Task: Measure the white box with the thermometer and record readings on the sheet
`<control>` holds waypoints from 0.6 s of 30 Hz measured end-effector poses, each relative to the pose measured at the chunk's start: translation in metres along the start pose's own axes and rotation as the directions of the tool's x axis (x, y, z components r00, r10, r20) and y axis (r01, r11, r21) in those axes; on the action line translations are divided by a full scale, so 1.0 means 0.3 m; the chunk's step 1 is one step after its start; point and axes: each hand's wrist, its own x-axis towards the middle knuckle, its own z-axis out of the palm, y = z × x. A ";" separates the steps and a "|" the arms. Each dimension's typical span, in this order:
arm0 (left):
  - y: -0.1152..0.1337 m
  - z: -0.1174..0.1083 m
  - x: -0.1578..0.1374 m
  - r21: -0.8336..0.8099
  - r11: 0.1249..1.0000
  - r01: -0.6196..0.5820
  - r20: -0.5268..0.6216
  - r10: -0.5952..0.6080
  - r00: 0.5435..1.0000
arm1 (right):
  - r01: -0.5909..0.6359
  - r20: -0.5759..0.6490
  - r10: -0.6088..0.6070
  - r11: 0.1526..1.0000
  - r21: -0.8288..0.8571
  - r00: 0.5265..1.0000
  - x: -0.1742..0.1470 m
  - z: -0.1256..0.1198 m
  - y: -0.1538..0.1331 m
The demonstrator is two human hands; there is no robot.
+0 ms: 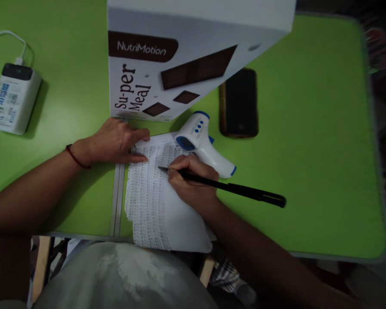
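Observation:
Handwritten rows cover much of the white paper (151,201), which lies at the table's front edge and hangs slightly over it. My right hand (194,178) grips a black pen (241,191), its tip at the written rows. At the paper's upper left rests my left hand (117,139), palm down, thumb and forefinger apart and touching the sheet; its other fingers are partly hidden. A white and blue infrared thermometer (201,143) lies on the paper's upper right, just beyond my right hand.
A large white NutriMotion box (141,81) stands behind the paper. To its right lies a dark phone (239,103). A white power adapter (14,98) with cables sits at the left. The green table (318,141) has a metal seam (117,201).

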 end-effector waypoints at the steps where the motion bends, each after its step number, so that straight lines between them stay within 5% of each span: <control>1: 0.000 0.000 0.000 -0.011 1.000 0.003 0.001 -0.003 1.000 | 0.007 0.001 -0.007 1.000 -0.001 1.000 0.000 0.000 0.000; 18: 0.009 -0.010 0.002 0.044 0.999 0.015 0.038 -0.017 0.999 | -0.005 -0.001 0.005 1.000 -0.015 1.000 0.000 0.001 0.003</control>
